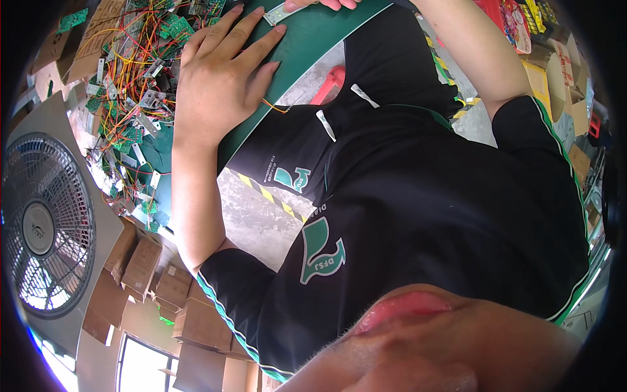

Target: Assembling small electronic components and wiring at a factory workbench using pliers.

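My left hand [219, 75] lies over the green tabletop [317, 39], palm down, with its fingers stretched and spread. Its fingertips are close to a small pale metal plate [277, 15] with a slot or fitting on it. At the upper edge, my right hand [334, 3] is largely cut off. Its fingers are curled at the plate's right end and seem to pinch it. An orange wire [271, 104] sticks out past my left thumb over the table's edge. Left of my left hand sits a tangled heap of red, orange and yellow wires [134, 65], with green circuit boards [176, 27] and metal plates among them.
A large grey fan [46, 225] stands at the left. Cardboard boxes [202, 323] are stacked at the lower left, others at the right. Under the table edge shows a grey floor [251, 209] with yellow-black tape [271, 196]. A red object [330, 85] is beside my legs.
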Demonstrator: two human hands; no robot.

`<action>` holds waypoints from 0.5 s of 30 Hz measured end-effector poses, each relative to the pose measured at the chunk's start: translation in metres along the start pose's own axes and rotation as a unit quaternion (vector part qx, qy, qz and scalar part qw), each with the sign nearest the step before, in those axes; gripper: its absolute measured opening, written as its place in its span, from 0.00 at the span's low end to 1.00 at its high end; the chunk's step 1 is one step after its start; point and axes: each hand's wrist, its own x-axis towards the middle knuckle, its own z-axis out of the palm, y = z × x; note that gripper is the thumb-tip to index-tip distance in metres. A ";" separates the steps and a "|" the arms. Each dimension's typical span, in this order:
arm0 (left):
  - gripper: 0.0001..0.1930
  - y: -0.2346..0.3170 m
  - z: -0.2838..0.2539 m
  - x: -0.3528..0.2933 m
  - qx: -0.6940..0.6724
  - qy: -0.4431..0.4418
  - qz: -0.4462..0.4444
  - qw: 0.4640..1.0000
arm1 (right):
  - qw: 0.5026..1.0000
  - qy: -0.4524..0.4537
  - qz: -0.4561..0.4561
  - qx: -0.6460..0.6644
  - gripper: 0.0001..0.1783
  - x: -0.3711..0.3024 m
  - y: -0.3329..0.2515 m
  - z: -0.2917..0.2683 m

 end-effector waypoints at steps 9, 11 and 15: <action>0.23 -0.011 0.005 0.000 -0.003 0.020 0.007 1.000 | 1.000 0.002 0.025 0.008 0.22 0.007 0.001 -0.002; 0.23 -0.008 0.007 0.000 -0.013 0.030 0.007 0.999 | 0.999 0.004 0.025 0.033 0.21 0.002 0.001 0.000; 0.22 -0.005 0.009 -0.004 -0.036 0.038 -0.002 0.999 | 0.997 0.066 0.011 0.041 0.23 0.010 0.016 0.019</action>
